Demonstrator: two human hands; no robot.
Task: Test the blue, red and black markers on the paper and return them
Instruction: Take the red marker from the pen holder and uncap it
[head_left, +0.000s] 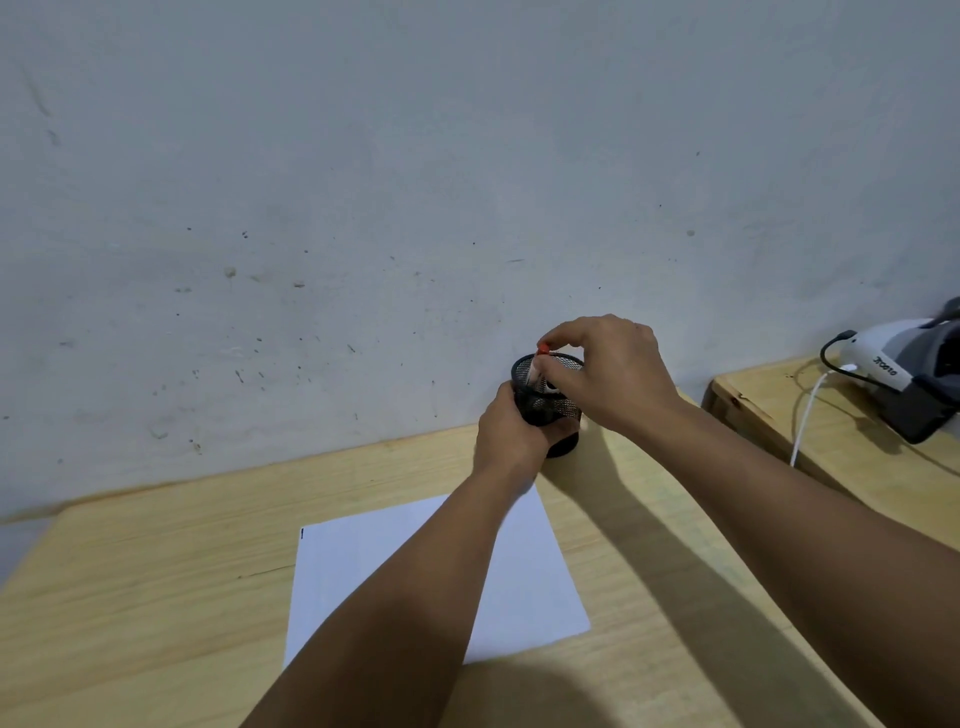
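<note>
— Pale, scuffed wall (363, 182) behind, light wooden desk (156, 571) below. Where was the red marker (540, 358)?

— Standing in the black mesh pen cup (550, 400) at the far edge of the desk, near the wall. Its red end poked just above the rim at the cup's left side, and the white barrel ran down into the cup — long axis close to upright, tipped a little leftward.

— And the hands?

— The right hand (608, 374) was arched over the cup's mouth, fingertips (558, 345) narrowed to a pinch at the red end. Whether they were truly clamped on it or only touching, I could not tell. The left hand (506, 431) was wrapped round the cup's near side, steadying it.

— So which way would the marker travel?

— By my reading, straight along its own axis; the right hand was directly above it, so that hand was the nearer. Lifting out or setting in — the view alone did not settle it.

— The paper (519, 597)?

— Lying flat nearer the person, partly under the left forearm. I saw no test strokes on the visible part, only a small dark mark at its far left corner.

— Other markers?

— Something white showed inside the cup; I could not make out colours.
</note>
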